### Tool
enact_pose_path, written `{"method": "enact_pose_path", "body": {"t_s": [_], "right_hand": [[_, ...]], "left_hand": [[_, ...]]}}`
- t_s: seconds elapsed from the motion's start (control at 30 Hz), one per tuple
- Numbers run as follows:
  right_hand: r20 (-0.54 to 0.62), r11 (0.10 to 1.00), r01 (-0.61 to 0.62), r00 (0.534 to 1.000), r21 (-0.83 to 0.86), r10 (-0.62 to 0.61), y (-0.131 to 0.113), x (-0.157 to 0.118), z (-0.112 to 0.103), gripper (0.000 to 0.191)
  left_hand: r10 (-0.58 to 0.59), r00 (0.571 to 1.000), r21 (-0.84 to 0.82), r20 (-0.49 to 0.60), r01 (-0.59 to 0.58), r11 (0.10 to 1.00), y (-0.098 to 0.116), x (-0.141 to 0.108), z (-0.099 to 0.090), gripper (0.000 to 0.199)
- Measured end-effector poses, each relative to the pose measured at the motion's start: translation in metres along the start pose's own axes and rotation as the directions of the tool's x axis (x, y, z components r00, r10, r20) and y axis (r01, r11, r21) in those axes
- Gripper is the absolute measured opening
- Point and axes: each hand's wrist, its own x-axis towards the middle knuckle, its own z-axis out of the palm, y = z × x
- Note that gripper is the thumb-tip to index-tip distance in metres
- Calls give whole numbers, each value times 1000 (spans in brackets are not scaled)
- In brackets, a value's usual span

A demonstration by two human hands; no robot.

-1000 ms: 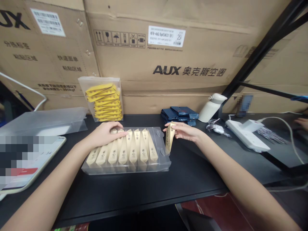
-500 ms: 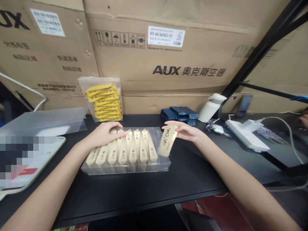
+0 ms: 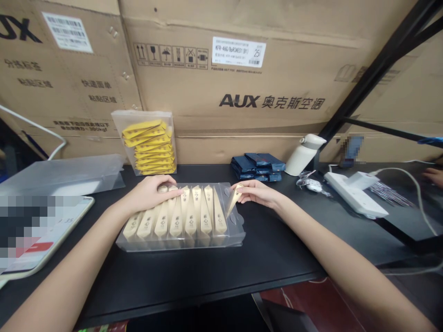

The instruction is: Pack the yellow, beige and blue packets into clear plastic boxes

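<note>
One tablet (image 3: pixel 51 258) is sitting at the near left of the black table (image 3: pixel 249 258). In the middle, one clear box (image 3: pixel 155 245) is lying with seven beige sachet ends (image 3: pixel 176 223) showing along its near side; the left hand is covering others, so the full count I cannot tell. That left hand (image 3: pixel 150 194) is resting half open across the sachets, thumb extended; whether it is gripping one I cannot tell. The right hand (image 3: pixel 258 191) is pinching one more beige sachet (image 3: pixel 234 199), tilted, over the box's right end. Farther right, one power strip (image 3: pixel 360 198) is lying. Beyond, one white bottle (image 3: pixel 300 157) is leaning, several blue packets (image 3: pixel 258 167) are lying stacked, and one container of yellow packets (image 3: pixel 154 147) is standing before cardboard (image 3: pixel 194 92).
</note>
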Motion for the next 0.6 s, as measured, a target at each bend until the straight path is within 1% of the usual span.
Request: {"method": "enact_pose_path", "body": {"t_s": [0.13, 0.33, 0.47, 0.6], "right_hand": [[-45, 999, 34, 998, 10, -34, 0, -1, 8, 36], [-36, 994, 101, 994, 38, -99, 4, -1, 16, 31], [53, 991, 84, 995, 104, -89, 7, 0, 19, 29], [171, 987, 35, 983, 158, -62, 8, 1, 19, 33]], "left_hand": [[9, 1000, 1, -4, -9, 1000, 0, 0, 0, 47], [16, 1000, -6, -12, -16, 1000, 0, 0, 1, 47], [9, 1000, -5, -10, -9, 1000, -1, 0, 1, 48], [9, 1000, -4, -9, -9, 1000, -2, 0, 1, 48]]}}
